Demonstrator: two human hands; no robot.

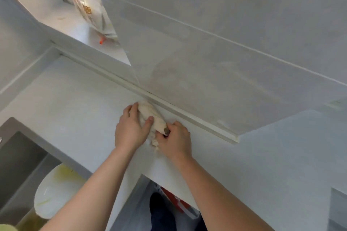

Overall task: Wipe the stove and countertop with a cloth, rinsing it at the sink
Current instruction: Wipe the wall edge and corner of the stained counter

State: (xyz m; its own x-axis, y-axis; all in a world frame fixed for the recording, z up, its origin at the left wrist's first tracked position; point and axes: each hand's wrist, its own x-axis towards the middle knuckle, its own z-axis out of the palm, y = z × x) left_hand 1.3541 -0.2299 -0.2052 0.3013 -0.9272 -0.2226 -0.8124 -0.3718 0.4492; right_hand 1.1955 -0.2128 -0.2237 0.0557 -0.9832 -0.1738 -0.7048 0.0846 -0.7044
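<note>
Most of the upper frame is filled by a pale grey tiled wall [225, 24], crossed by thin grout lines. At upper left, a window ledge [75, 26] is lit by daylight, and a printed bag [88, 5] is seen standing on it. A white trim strip [187, 116] is run along the wall's foot. Grey floor [139, 202] is glimpsed at bottom centre.

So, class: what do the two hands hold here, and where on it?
Both hold the rolled-up cloth on the countertop. The left hand wraps its far end and middle; the right hand pinches its near end, by a dark stain.
</note>
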